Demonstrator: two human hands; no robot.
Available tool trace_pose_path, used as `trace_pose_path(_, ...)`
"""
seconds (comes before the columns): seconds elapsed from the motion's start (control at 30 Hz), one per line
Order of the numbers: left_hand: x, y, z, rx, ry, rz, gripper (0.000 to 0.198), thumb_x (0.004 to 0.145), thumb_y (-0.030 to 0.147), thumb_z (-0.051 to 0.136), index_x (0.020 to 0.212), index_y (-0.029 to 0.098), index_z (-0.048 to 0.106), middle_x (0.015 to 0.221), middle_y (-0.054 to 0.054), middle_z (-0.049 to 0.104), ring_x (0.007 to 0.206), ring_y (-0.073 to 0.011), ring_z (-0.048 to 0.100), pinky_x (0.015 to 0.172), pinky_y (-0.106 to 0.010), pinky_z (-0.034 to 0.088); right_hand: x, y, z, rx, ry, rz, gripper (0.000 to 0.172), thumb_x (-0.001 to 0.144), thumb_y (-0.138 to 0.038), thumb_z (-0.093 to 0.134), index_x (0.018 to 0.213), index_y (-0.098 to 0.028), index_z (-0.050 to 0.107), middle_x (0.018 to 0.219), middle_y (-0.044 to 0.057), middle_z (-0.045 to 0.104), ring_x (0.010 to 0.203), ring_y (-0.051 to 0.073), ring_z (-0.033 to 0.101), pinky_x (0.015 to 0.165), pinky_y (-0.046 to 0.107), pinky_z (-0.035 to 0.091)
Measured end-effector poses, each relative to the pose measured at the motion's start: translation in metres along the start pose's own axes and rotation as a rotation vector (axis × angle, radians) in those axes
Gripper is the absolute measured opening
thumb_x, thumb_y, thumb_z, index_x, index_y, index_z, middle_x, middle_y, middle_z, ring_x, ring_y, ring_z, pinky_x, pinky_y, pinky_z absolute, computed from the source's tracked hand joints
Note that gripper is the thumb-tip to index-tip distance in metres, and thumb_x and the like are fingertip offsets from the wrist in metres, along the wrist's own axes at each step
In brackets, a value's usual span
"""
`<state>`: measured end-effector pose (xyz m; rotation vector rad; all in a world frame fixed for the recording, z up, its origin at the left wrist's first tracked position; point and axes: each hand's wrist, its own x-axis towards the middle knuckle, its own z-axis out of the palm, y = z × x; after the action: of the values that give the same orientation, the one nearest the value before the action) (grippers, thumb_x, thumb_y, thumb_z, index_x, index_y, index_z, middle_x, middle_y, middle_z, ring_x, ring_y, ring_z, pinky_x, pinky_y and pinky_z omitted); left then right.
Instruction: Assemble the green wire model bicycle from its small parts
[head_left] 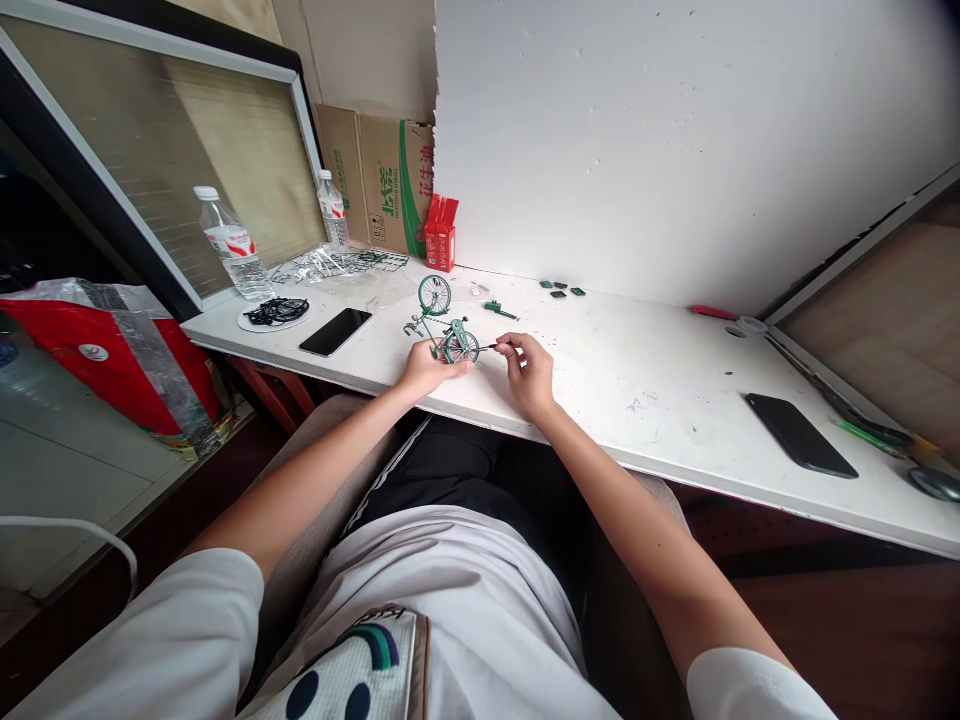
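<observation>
A green model bicycle [435,305] is tipped at an angle near the table's front edge, one wheel up and away from me. My left hand [433,370] is closed on its lower end, by the near wheel and frame. To the right, my right hand [528,372] pinches a small screwdriver [491,347] between thumb and fingers. Its thin metal shaft points left at the near wheel; whether the tip touches cannot be made out. Just beyond the hands lies a loose green part [499,309].
Several small dark green pieces [558,294] lie near the wall. On the left are a phone [335,331], a plate [273,324] of black strands, water bottles [232,245] and a red box [441,235]. Another black phone [799,434] lies on the right.
</observation>
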<state>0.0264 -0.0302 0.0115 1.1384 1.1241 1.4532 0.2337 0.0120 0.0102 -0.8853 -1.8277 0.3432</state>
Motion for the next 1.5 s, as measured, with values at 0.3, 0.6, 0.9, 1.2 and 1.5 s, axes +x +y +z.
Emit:
trace_pose_path(0.3,0.001,-0.002,0.0,0.011,-0.001,0.008,0.064,0.04,0.042,0.109,0.089,0.014,0.077,0.091,-0.01,0.082,0.081,-0.0241,0.076,0.083,-0.042,0.067,-0.001,-0.001,0.0,-0.029,-0.02,-0.033,0.05,0.112,-0.066,0.043,0.108,-0.027,0.073,0.111,0.01,0.08,0.099,0.026,0.073,0.084,0.04,0.059)
trace_pose_path(0.6,0.003,-0.005,-0.001,0.049,0.007,0.032,0.062,0.043,0.041,0.108,0.089,0.014,0.077,0.09,-0.01,0.082,0.079,-0.0232,0.075,0.078,-0.038,0.064,-0.001,0.003,0.001,-0.04,-0.018,-0.052,0.05,0.112,-0.066,0.044,0.109,-0.027,0.075,0.111,0.01,0.08,0.098,0.027,0.073,0.083,0.041,0.06)
trace_pose_path(0.9,0.007,-0.014,-0.007,0.207,0.06,0.113,0.056,0.048,0.038,0.106,0.092,0.015,0.079,0.088,-0.008,0.081,0.079,-0.0232,0.075,0.074,-0.033,0.06,-0.002,0.006,0.002,-0.064,-0.02,-0.073,0.049,0.112,-0.066,0.046,0.11,-0.028,0.076,0.111,0.011,0.082,0.103,0.029,0.075,0.092,0.046,0.063)
trace_pose_path(1.2,0.005,-0.011,-0.006,0.206,0.046,0.118,0.055,0.05,0.038,0.105,0.093,0.015,0.079,0.092,-0.009,0.083,0.082,-0.0243,0.076,0.078,-0.034,0.06,-0.002,0.004,0.002,-0.075,-0.02,-0.088,0.049,0.113,-0.065,0.044,0.111,-0.028,0.076,0.111,0.011,0.081,0.104,0.029,0.075,0.094,0.046,0.063)
trace_pose_path(1.5,0.008,-0.015,-0.008,0.205,0.05,0.112,0.058,0.05,0.039,0.106,0.096,0.015,0.08,0.098,-0.012,0.084,0.085,-0.0257,0.077,0.079,-0.035,0.06,-0.003,0.002,0.001,-0.097,-0.034,-0.168,0.041,0.115,-0.053,0.046,0.111,-0.028,0.077,0.11,0.01,0.082,0.103,0.028,0.075,0.092,0.045,0.063)
